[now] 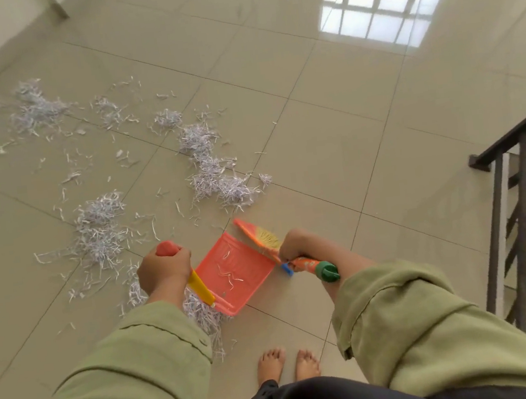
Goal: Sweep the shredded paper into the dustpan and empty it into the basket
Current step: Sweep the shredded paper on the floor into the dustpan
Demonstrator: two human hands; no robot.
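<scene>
Left hand (164, 271) has a firm grip on the dustpan (234, 271) handle. Right hand (295, 245) clutches the broom (261, 237) beside it, shredded paper (212, 172) strewn ahead.

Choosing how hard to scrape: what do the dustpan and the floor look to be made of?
Dustpan: likely moulded plastic, uniform orange with ribbed ridges and a slight sheen. Floor: looks like glazed ceramic tile, with thin grout lines and a clear window reflection, so smooth and hard.

Pale tiled floor (331, 144). Strewn with shredded paper (99, 226) in clumps, left of and beyond two bare feet (288, 363).
</scene>
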